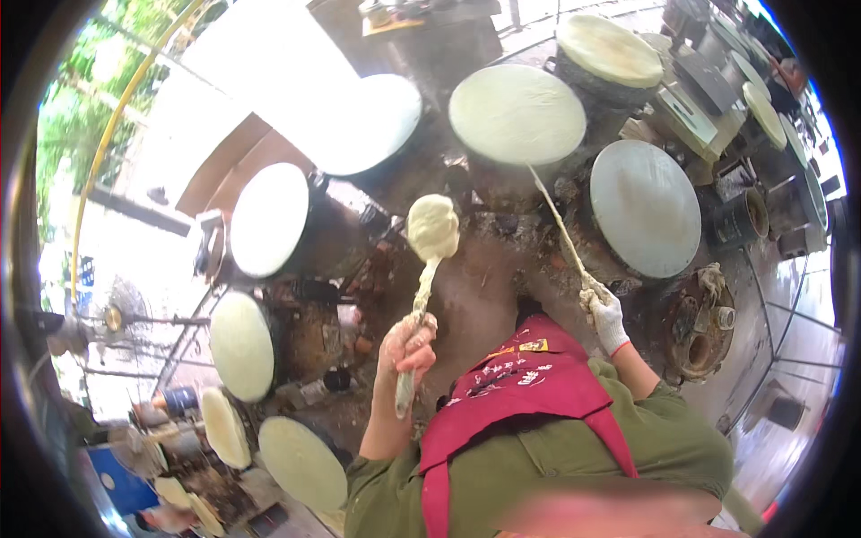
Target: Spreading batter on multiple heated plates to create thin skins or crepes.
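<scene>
My bare left hand (407, 346) grips the handle of a ladle (432, 227), whose bowl is thickly coated with pale batter. In my right hand (607, 316), which wears a white knit glove, is a thin batter-crusted stick (559, 218). The stick's far end reaches the near edge of a round griddle covered with a pale batter sheet (518, 114); whether it touches cannot be told. Right of the stick is a round grey griddle (646, 208) with a brownish patch and no sheet on it. Another griddle (269, 220) at the left looks bright white from glare.
More round griddles stand in a ring, including a glaring one (370, 124) and one with a pale sheet (242, 346). A thick round flatbread (609, 50) lies at the far right. A dirty round stand (699, 329) holds a jar near my right arm. Other people are partly visible at the edges.
</scene>
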### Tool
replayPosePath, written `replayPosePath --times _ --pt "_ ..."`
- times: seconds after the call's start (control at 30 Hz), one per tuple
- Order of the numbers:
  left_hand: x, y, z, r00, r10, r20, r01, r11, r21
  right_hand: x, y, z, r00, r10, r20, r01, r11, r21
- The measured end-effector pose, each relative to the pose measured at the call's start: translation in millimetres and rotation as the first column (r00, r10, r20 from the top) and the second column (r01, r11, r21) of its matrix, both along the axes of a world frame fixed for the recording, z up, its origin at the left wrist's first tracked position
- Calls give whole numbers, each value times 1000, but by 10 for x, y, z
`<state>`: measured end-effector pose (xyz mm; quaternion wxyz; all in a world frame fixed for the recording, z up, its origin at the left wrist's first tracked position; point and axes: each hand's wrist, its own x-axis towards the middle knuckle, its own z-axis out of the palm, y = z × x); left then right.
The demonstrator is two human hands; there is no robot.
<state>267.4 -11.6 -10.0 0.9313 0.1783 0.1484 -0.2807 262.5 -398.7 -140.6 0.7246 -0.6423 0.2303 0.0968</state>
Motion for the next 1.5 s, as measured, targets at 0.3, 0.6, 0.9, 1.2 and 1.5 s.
replayPosePath --times 0.3,0.6,0.9,1.2,1.5 --pt "2189 -682 371 991 -108 77 128 928 -350 993 -362 -238 973 -223 68 215 971 102" --pt "3698 150 445 961 -100 259 -84 785 613 2461 555 -146 955 11 295 -81 970 227" --pt "4857 874 -691 943 -166 288 -208 383 900 3949 2535 116 921 280 269 30 641 -767" --pt "5015 1789 -1416 708 -582 399 -672 -382 634 4057 3326 -441 993 118 -21 -107 794 -598" --pt "4643 2461 -979 659 -322 680 -752 -300 587 4182 3261 -306 995 0 99 34 939 -342"
